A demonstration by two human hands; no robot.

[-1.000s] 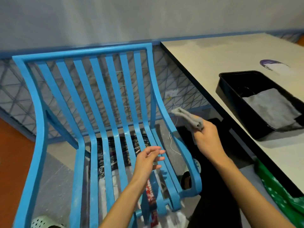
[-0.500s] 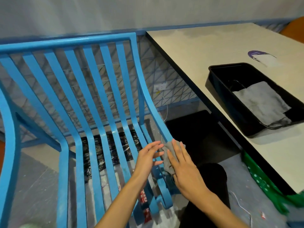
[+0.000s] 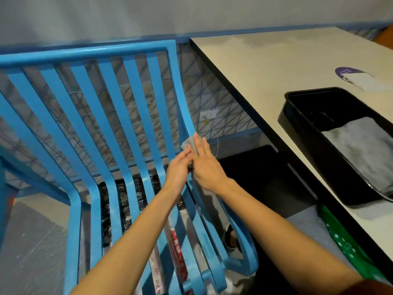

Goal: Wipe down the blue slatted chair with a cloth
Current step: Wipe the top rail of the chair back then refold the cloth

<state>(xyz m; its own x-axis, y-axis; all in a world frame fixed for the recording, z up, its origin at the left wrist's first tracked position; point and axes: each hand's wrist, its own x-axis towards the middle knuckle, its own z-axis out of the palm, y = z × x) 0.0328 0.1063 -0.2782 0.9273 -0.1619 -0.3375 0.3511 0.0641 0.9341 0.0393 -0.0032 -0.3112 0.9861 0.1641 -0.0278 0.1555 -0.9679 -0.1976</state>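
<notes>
Most of the cloth (image 3: 188, 143) is hidden under the right hand (image 3: 205, 165); only a grey corner shows past the fingertips. The chair (image 3: 85, 53) is cut off at the left edge, so its slats cannot be fully counted, and its legs are out of view. The stuff under the seat, black plastic and red-and-white wrapping, is hard to make out. The tray (image 3: 297, 116) on the table (image 3: 276, 67) runs off the right edge.

Half a second ago both hands were nearer, low on the seat's right rail. Now they are farther up that rail, where the seat bends into the back. A second ago the right hand held the cloth bunched in the air, off the chair, with the left hand (image 3: 178, 169) apart from it.

The right hand lies flat, fingers straight, pressing the cloth on the right rail. The left hand, fingers also straight, touches the cloth from the left.

Count: one chair, one table, one tray, two hands, two cloths: one on the rail, and a spare cloth (image 3: 361, 141) lying in the tray.
</notes>
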